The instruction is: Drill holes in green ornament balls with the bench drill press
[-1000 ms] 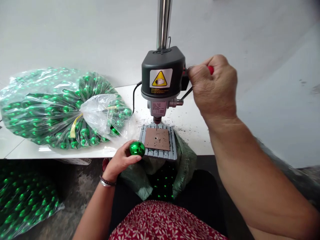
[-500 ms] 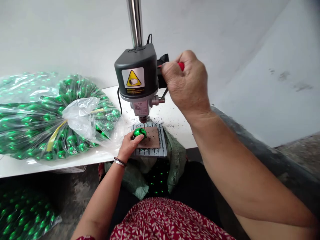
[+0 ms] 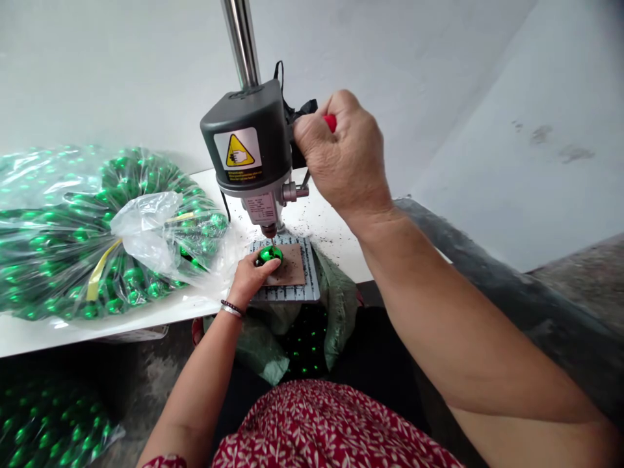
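Observation:
My left hand (image 3: 249, 276) is closed around a shiny green ball (image 3: 271, 252), thumb on its near side, over the brown board (image 3: 292, 266) on the drill press base. Directly above the ball, the thin drill bit (image 3: 273, 242) points down at its top; whether it touches cannot be made out. Raised beside the head of the drill press (image 3: 246, 136), my right hand (image 3: 344, 153) grips the feed lever, whose red knob (image 3: 331, 122) shows between thumb and fingers.
Clear plastic bags of green balls (image 3: 131, 273) cover the left of the white table (image 3: 195, 305). Dark shavings lie around the base. An open woven sack (image 3: 336, 305) with green balls hangs below the front edge. Another bag (image 3: 49, 416) sits lower left.
The whole view has shifted, so the drill press and both hands appear farther left. The ball sits more squarely beneath the bit. Both hands keep their holds.

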{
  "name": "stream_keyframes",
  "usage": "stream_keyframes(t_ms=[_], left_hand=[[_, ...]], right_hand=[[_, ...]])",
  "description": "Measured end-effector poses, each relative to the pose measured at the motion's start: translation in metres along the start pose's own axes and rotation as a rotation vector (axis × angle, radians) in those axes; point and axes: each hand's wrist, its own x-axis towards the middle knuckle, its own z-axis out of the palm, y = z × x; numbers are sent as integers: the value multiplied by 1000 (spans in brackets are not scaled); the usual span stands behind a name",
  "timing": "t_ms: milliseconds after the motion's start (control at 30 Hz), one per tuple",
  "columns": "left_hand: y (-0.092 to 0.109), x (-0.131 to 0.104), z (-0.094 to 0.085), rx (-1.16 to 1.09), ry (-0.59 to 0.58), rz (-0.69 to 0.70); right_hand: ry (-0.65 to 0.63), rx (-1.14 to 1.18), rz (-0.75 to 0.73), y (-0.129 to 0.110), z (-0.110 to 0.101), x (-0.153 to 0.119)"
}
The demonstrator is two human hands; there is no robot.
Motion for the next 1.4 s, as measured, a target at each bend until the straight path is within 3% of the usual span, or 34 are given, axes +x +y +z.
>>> stream_keyframes(t_ms=[133, 233, 433, 700, 1400], left_hand=[[5, -3, 7, 359, 107, 75], [7, -6, 12, 456, 106, 66], [8, -7, 12, 448, 47, 53], [7, -9, 13, 443, 55, 74], [3, -10, 14, 338, 39, 92]], right_hand=[[2, 10, -15, 1, 0, 0], [14, 16, -27, 3, 0, -3], [55, 33, -100, 15, -1, -20], [114, -78, -224, 36, 0, -52], [284, -138, -363, 65, 15, -84]])
